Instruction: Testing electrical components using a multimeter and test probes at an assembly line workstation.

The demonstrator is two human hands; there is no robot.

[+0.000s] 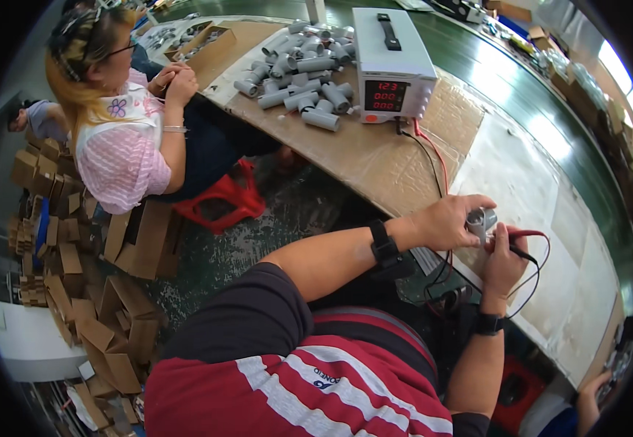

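Over the near edge of the workbench, my left hand (449,221) grips a short grey cylinder (481,221) between thumb and fingers. Close against its lower end, my right hand (504,266) is closed on a pair of test probes (522,245), one red and one black. Whether the probe tips touch the cylinder is hidden by my fingers. Red and black leads (440,164) run from the probes to a white bench power supply (395,65) with a lit red display. To its left lies a heap of similar grey cylinders (298,62).
Brown cardboard (396,164) and pale sheets (557,240) cover the bench. A person in pink (123,138) sits at the left beside a red stool (225,200). Cardboard boxes (123,328) pile up on the floor at left. Another person's hand (592,397) shows at lower right.
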